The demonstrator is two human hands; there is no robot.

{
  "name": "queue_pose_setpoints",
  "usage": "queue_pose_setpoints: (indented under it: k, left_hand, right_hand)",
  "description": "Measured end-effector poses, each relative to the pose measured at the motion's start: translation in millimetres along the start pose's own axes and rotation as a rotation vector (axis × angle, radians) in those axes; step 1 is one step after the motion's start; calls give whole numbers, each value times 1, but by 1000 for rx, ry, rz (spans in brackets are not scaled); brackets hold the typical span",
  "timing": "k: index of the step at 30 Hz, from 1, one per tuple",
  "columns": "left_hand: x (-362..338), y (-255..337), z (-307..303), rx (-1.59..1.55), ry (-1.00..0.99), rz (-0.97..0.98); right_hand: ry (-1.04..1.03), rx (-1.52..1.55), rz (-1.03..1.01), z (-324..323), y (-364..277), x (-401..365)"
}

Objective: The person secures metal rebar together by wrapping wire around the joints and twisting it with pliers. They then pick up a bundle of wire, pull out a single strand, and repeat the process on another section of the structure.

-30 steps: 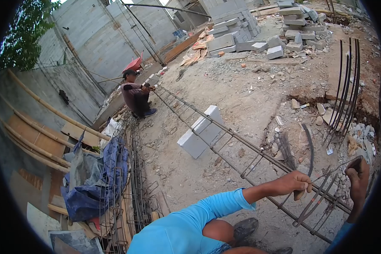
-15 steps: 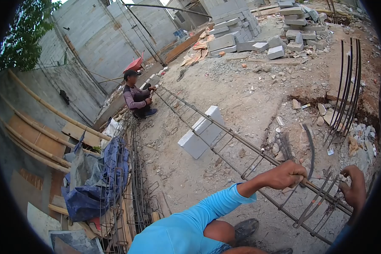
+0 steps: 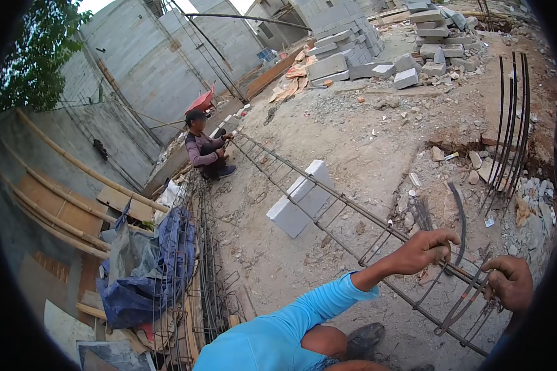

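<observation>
A long rebar frame (image 3: 340,196) runs diagonally across the ground, passing over a white block (image 3: 300,199). My left hand (image 3: 428,251), at the end of a blue sleeve, is pinched at the upper bar near the frame's close end; what its fingers hold is too small to make out. To its right, my right hand (image 3: 509,282) is curled beside the same bars, its fingers closed on something hidden. Pliers (image 3: 461,307) with red on the handles lie across the frame just below my hands.
A co-worker (image 3: 205,148) squats at the frame's far end. Rebar cages and a blue tarp (image 3: 130,297) lie left. Upright bars (image 3: 510,130) stand right, near a trench. Stacked blocks (image 3: 436,40) and a red wheelbarrow (image 3: 201,102) are farther back.
My right hand has moved left and inward, closer to the bars and my left hand, and its fingers have closed. My left index finger has lifted slightly. The view has shifted a little.
</observation>
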State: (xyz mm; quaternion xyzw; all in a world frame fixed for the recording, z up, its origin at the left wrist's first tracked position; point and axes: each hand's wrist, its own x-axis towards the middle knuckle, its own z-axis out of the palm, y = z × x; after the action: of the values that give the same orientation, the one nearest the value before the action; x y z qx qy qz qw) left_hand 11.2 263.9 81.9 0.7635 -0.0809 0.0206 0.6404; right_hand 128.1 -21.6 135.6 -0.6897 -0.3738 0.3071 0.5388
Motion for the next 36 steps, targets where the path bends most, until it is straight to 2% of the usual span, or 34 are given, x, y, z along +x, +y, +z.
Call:
queue_pose_setpoints:
  k: [2, 4, 6, 7, 8, 9, 10, 12, 13, 15, 16, 18, 19, 21, 22, 24, 28, 31, 33, 34, 36]
  left_hand:
    - [1, 4, 2, -34, 16, 0]
    - [2, 10, 9, -68, 33, -4]
    - [3, 13, 19, -235, 332, 112]
    - [4, 14, 20, -236, 332, 109]
    - [5, 15, 20, -232, 401, 98]
    - [6, 15, 20, -226, 470, 90]
    - [5, 5, 16, -226, 471, 90]
    - [3, -11, 6, -299, 166, -173]
    - [3, -10, 6, -299, 165, -172]
    - [0, -4, 5, -257, 110, -305]
    - [0, -5, 7, -258, 111, -306]
    - [1, -5, 13, -271, 163, -126]
    - [2, -1, 15, -271, 163, -126]
    - [2, 7, 19, -382, 184, -34]
    - [1, 6, 19, -383, 184, -35]
    - [0, 3, 17, -614, 158, -196]
    - [-1, -7, 24, -617, 190, -232]
    - [-2, -5, 26, -654, 184, -243]
    - [-1, -6, 20, -789, 176, -261]
    - [0, -6, 21, -789, 176, -259]
    - [2, -5, 22, -600, 286, -277]
  right_hand:
    - [-4, 12, 41, -1, -5, 0]
    - [-109, -57, 64, -2, -17, 1]
    - [-62, -51, 45, -5, -4, -3]
    - [-17, -45, 26, -4, 1, -5]
    - [-19, -43, 28, -2, 2, -6]
    - [73, -19, 16, 1, 2, -6]
    - [165, 3, 3, 2, 2, -6]
    - [131, -33, -22, 1, 3, -3]
    - [98, -69, -48, 1, 3, -2]
    - [69, -74, -78, 5, -2, 0]
    - [38, -78, -107, 7, -4, 0]
    - [1, -71, -97, 9, -7, -1]
    - [-35, -64, -87, 9, -7, -2]
    - [-3, -97, -51, 10, 0, -2]
    - [30, -131, -17, 11, 3, -2]
    - [48, -148, -7, 18, -4, -1]
    - [106, -290, -5, 34, -21, 2]
    - [112, -272, -7, 36, -21, 3]
    - [123, -297, -26, 37, -21, 3]
    - [135, -321, -47, 38, -22, 3]
    - [142, -304, -48, 39, -24, 2]
